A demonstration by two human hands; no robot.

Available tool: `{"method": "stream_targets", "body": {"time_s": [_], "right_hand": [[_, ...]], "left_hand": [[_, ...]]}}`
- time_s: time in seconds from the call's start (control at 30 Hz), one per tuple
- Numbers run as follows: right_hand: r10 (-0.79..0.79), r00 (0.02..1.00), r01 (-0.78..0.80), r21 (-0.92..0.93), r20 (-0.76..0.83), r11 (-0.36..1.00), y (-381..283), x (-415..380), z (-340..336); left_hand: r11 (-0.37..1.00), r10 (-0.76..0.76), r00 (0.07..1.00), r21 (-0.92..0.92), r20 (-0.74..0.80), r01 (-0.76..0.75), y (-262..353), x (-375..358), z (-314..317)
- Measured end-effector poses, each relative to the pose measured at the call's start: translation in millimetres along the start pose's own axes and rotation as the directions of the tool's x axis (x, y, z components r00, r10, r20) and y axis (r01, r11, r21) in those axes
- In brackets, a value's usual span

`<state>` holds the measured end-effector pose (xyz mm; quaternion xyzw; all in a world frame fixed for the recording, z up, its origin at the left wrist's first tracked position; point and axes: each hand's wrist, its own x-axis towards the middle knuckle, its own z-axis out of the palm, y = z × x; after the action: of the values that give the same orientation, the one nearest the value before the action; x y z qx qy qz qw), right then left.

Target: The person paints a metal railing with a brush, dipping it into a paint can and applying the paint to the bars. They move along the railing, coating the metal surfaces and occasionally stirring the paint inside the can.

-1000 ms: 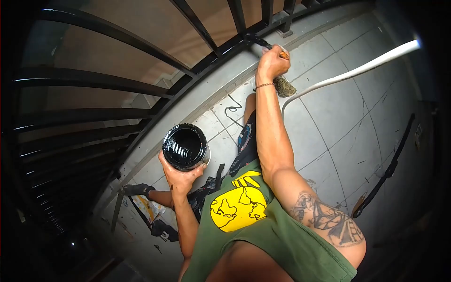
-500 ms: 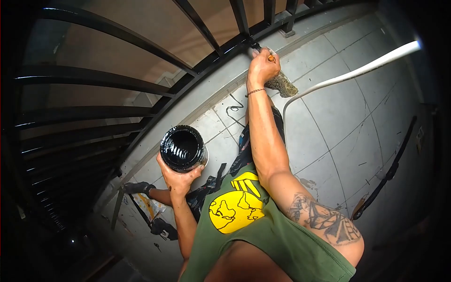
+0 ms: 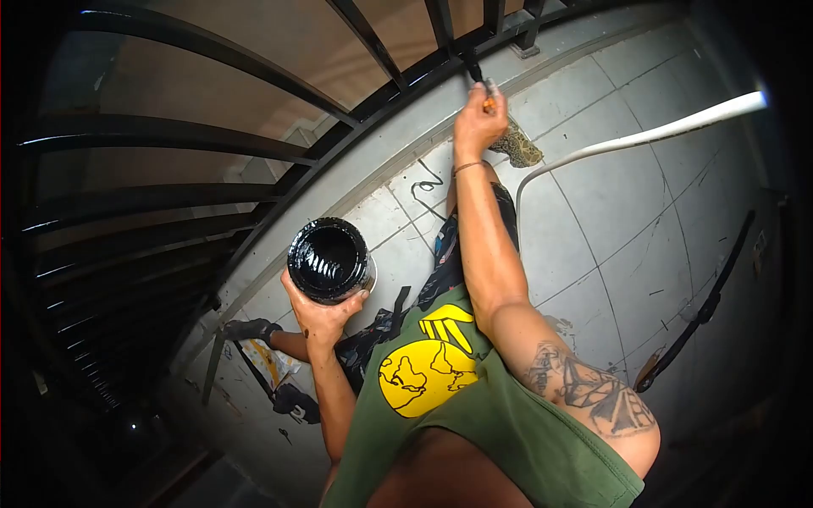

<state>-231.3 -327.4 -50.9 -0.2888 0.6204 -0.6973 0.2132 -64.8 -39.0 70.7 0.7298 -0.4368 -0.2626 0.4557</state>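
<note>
My left hand (image 3: 324, 309) is wrapped round the lower side of a paint can (image 3: 330, 261), whose inside is coated with glossy black paint. The can's mouth faces up towards me. In my right hand (image 3: 481, 127), stretched out ahead, is a paintbrush (image 3: 477, 73) with dark bristles and an orange part showing between the fingers. Its bristles reach the bottom rail of the black metal railing (image 3: 415, 79). Wet-looking highlights run along the railing's bars.
Grey floor tiles (image 3: 584, 220) lie under me, beside a low concrete curb (image 3: 356, 173). A pale curved bar or tube (image 3: 644, 135) crosses at the right. Black cord (image 3: 426, 184) lies near the curb. A long dark strip (image 3: 707, 305) is on the right, and a yellow-and-white wrapper (image 3: 273, 364) lies by my foot.
My right hand has shifted slightly right and back, and more of the brush's dark bristles shows against the rail. The paint can stays in my left hand, nearly still.
</note>
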Motion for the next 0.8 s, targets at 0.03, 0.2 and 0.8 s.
{"method": "stream_targets", "body": {"time_s": [0.03, 0.2, 0.8], "right_hand": [[-0.117, 0.991, 0.125, -0.128, 0.066, 0.984, -3, -8, 0], [-0.264, 0.862, 0.29, 0.008, 0.433, 0.957, -17, -81, -30], [-0.18, 0.884, 0.127, 0.148, 0.431, 0.981, -45, 2, -60]], "left_hand": [[1.0, 0.0, 1.0, -0.003, -0.001, 0.0, 0, 0, 0], [0.999, 0.02, 1.0, 0.026, -0.021, -0.02, -3, 4, -6], [1.0, 0.006, 0.996, -0.023, -0.086, -0.008, -9, 7, -13]]}}
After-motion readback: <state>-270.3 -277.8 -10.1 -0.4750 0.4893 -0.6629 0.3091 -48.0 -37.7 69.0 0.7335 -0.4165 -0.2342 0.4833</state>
